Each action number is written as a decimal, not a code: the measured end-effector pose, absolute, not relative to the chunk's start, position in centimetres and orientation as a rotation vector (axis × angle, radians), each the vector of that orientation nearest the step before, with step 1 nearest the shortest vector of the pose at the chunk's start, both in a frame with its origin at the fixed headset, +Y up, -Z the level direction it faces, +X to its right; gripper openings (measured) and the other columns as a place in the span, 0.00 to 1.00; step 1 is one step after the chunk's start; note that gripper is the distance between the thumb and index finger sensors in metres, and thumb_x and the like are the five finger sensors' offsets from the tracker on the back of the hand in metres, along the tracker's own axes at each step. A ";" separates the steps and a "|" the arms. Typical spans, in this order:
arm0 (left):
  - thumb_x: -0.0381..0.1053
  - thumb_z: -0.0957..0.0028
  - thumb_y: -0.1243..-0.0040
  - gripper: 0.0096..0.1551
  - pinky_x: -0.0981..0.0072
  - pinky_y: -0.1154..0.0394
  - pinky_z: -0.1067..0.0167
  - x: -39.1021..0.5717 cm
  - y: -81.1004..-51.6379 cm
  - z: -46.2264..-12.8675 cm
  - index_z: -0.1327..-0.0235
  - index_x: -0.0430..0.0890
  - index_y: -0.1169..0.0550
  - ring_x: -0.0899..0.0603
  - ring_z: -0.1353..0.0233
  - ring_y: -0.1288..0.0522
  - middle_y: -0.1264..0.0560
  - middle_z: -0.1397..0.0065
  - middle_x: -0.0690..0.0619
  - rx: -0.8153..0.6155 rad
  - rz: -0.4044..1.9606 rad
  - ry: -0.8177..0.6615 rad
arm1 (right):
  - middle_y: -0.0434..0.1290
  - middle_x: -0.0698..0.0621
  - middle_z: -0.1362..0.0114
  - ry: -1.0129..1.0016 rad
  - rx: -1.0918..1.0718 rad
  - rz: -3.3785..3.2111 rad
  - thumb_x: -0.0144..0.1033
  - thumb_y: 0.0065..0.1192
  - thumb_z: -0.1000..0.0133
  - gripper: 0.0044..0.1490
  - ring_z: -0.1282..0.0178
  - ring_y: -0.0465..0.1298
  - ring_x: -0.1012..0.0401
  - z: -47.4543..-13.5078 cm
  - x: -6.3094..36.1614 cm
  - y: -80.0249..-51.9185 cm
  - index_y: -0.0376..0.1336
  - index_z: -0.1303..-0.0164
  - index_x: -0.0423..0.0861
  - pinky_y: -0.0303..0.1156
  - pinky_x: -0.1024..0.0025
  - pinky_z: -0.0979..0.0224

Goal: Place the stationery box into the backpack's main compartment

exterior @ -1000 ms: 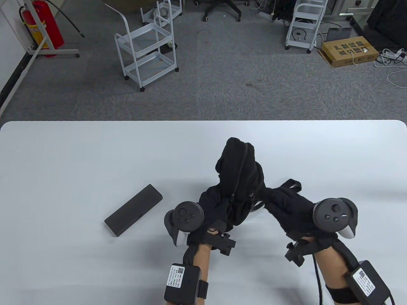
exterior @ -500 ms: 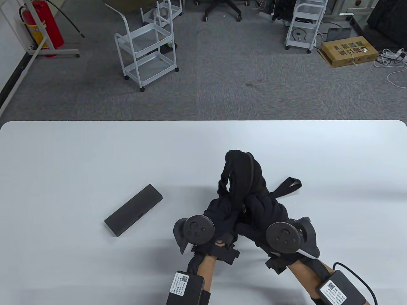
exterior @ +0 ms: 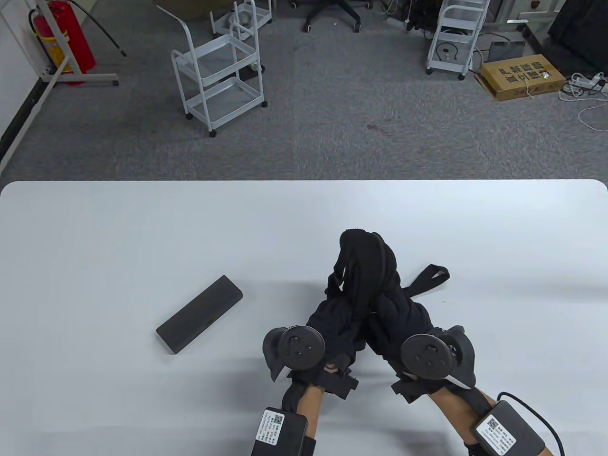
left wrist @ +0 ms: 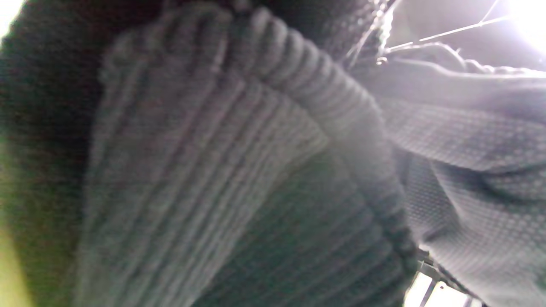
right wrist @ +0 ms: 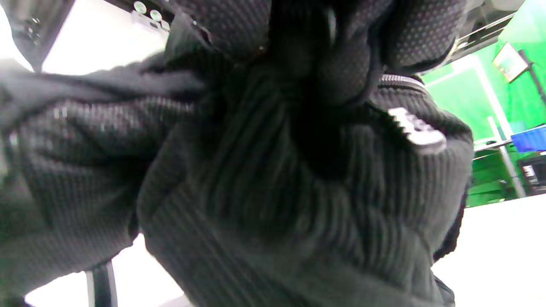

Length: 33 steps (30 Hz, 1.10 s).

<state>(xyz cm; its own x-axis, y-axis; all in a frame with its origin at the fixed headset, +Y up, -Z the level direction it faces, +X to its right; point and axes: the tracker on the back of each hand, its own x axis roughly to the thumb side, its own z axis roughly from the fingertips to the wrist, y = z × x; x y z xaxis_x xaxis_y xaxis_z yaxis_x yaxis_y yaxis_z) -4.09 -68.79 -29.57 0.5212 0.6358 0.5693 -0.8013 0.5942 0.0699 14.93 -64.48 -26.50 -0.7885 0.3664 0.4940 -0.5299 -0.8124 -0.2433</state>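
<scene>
A small black corduroy backpack point(exterior: 368, 266) stands on the white table point(exterior: 95, 228), near the middle front. My left hand point(exterior: 332, 316) grips its near left side. My right hand point(exterior: 399, 316) grips its near right side, close to the zipper. The ribbed fabric fills the left wrist view point(left wrist: 222, 170) and the right wrist view point(right wrist: 298, 213). In the right wrist view my gloved fingers point(right wrist: 341, 64) pinch the fabric by the zipper line. The stationery box point(exterior: 199, 314), a flat dark grey bar, lies on the table left of my left hand, untouched.
A backpack strap loop point(exterior: 430, 278) lies on the table to the right of the bag. Beyond the table's far edge are white carts point(exterior: 218, 71) and a cardboard box point(exterior: 522, 76) on the grey floor.
My right hand moved left from the strap onto the backpack's near right side. The bag has sunk lower and drawn closer to me. My left hand shifted slightly right. The box has not moved.
</scene>
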 end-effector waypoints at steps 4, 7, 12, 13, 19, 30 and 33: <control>0.44 0.45 0.41 0.26 0.27 0.29 0.38 -4.8 -68.8 -29.5 0.32 0.44 0.23 0.36 0.36 0.23 0.20 0.36 0.47 0.367 0.883 -0.498 | 0.73 0.46 0.36 -0.526 0.628 2.485 0.36 0.58 0.39 0.27 0.42 0.80 0.48 -26.2 15.4 -63.5 0.63 0.29 0.42 0.70 0.42 0.28; 0.45 0.45 0.41 0.26 0.27 0.30 0.38 -5.3 -69.0 -29.6 0.32 0.44 0.23 0.36 0.36 0.23 0.20 0.35 0.47 0.361 0.889 -0.489 | 0.76 0.49 0.42 -0.613 0.664 2.509 0.40 0.62 0.41 0.27 0.51 0.82 0.53 -25.5 15.4 -62.8 0.66 0.34 0.42 0.72 0.44 0.30; 0.45 0.45 0.41 0.26 0.27 0.30 0.38 -5.3 -69.1 -29.6 0.33 0.45 0.23 0.36 0.36 0.23 0.20 0.36 0.47 0.356 0.894 -0.499 | 0.77 0.51 0.46 -0.652 0.695 2.531 0.42 0.61 0.40 0.27 0.56 0.81 0.55 -24.9 15.3 -62.5 0.68 0.35 0.42 0.72 0.45 0.31; 0.45 0.45 0.41 0.26 0.27 0.30 0.38 -5.3 -69.1 -29.6 0.33 0.45 0.23 0.36 0.36 0.23 0.21 0.35 0.47 0.353 0.892 -0.504 | 0.77 0.51 0.48 -0.683 0.710 2.549 0.43 0.61 0.40 0.27 0.58 0.81 0.55 -24.8 15.3 -62.4 0.68 0.36 0.42 0.72 0.45 0.32; 0.45 0.45 0.41 0.25 0.26 0.30 0.38 -5.1 -69.1 -29.6 0.33 0.46 0.23 0.36 0.36 0.23 0.20 0.36 0.47 0.341 0.890 -0.529 | 0.78 0.52 0.50 -0.706 0.707 2.559 0.43 0.59 0.39 0.26 0.59 0.80 0.55 -24.6 15.5 -61.9 0.70 0.37 0.42 0.72 0.45 0.32; 0.44 0.46 0.41 0.25 0.25 0.31 0.38 -4.9 -69.1 -29.6 0.34 0.46 0.22 0.36 0.36 0.23 0.20 0.35 0.47 0.319 0.857 -0.556 | 0.78 0.51 0.51 -0.692 0.632 2.518 0.43 0.60 0.39 0.26 0.61 0.80 0.55 -24.9 16.9 -61.1 0.70 0.39 0.40 0.72 0.45 0.33; 0.44 0.46 0.41 0.25 0.25 0.31 0.38 -4.9 -69.1 -29.6 0.34 0.46 0.22 0.36 0.36 0.23 0.20 0.35 0.47 0.316 0.848 -0.560 | 0.78 0.51 0.52 -0.692 0.617 2.508 0.43 0.60 0.39 0.25 0.61 0.80 0.55 -25.0 17.2 -61.0 0.71 0.39 0.40 0.73 0.45 0.34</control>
<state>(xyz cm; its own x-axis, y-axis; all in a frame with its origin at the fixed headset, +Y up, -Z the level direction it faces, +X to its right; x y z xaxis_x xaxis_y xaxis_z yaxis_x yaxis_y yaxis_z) -4.85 -69.12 -29.56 0.5304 0.6161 0.5824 -0.7773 0.6276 0.0440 17.23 -60.97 -25.05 -0.7918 0.3100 0.5262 -0.5361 -0.7656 -0.3556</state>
